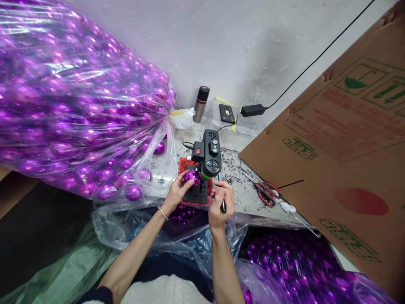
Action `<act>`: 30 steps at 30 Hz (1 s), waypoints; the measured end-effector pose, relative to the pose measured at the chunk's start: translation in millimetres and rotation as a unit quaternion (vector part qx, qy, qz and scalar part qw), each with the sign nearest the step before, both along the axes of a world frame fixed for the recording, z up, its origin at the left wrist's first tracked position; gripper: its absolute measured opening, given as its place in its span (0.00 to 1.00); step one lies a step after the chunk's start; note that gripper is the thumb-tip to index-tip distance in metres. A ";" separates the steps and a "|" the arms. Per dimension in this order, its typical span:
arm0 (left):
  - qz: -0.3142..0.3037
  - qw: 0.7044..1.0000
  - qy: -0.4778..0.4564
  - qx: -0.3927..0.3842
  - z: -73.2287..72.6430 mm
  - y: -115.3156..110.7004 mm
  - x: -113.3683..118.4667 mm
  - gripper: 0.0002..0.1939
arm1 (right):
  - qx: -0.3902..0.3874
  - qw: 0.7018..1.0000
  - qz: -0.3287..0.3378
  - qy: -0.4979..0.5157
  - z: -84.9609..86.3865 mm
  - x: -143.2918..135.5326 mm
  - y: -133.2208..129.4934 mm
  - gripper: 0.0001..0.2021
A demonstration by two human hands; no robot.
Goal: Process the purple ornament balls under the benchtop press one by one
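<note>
Left hand [177,193]: grasping a ball [193,179] between thumb and fingers; wearing a bracelet [163,212] at the wrist.
Ball: purple, shiny, faceted; held above the black base [196,196], just beside the machine [211,153]; contact with the machine impossible to tell.
Right hand [222,202]: curled around the black handle of a slim tool [223,207], just right of the base; shaft pointing up and away, tip hard to make out.
Machine: black, with round vents, silver buttons [215,147], a green edge below and a red switch [198,151] to the left.
Mat [182,165]: red, lying under the base.
Table [242,202]: pale, strewn with short black bits [232,162].
Scissors [267,193]: red and black handles, lying well right of the right hand, near the carton [341,147].
Carton: brown, tilted in view, printed in green and red.
Bottle [200,105]: upright behind the machine, near the wall [205,42].
Adapter [253,110]: black, right of a dark flat tray [227,113], joined to a long cord [319,55].
Bag [82,84]: clear, bulging with purple balls, gathered at the neck, left of the machine.
Lower right: more purple balls [291,257], below the table edge.
</note>
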State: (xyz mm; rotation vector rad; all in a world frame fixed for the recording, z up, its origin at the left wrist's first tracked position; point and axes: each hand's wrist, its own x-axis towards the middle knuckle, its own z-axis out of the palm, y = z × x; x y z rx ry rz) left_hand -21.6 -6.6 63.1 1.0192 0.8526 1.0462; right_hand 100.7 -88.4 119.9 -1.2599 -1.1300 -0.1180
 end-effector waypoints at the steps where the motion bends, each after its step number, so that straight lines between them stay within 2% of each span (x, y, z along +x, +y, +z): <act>1: 0.000 1.000 -0.002 0.001 0.8 0.2 0.4 0.35 | 0.000 1.000 0.000 0.002 -0.3 0.1 0.0 0.14; 30: 0.003 1.000 -0.011 0.010 0.8 1.8 1.6 0.34 | -0.005 1.000 0.003 0.010 0.3 -0.9 -0.5 0.14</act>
